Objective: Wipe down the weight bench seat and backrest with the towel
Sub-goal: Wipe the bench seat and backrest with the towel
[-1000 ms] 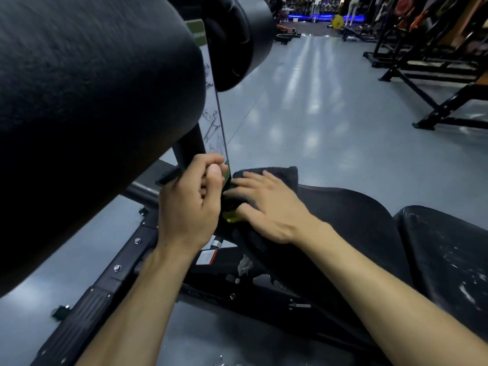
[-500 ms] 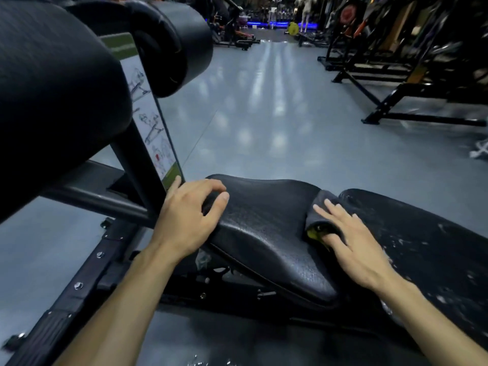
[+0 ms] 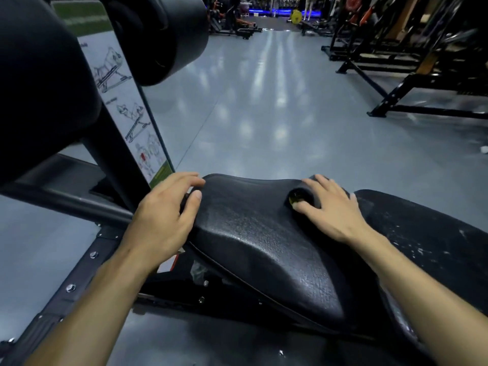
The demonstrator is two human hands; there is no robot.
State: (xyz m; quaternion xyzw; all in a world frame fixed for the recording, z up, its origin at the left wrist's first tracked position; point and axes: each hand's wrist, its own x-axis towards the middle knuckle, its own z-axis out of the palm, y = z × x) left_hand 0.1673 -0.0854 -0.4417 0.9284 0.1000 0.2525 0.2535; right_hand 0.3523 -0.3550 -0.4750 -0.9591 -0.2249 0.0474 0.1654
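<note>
Running left to right across the view, the bench puts its backrest [image 3: 422, 241] to the right of the seat [image 3: 258, 239], so the wipe's long axis leads rightward. Right hand [image 3: 330, 207] is nearer that pad, fingers spread flat pressing the dark bunched towel [image 3: 301, 198] at the seat's far right end, by the gap. Left hand [image 3: 163, 217] holds the seat's left end, fingers loosely curled (no cloth).

An instruction placard [image 3: 126, 112] is mounted beside black roller pads [image 3: 161, 35]; dark machine frames [image 3: 412, 75] are ranged across the grey floor [image 3: 264, 114].
</note>
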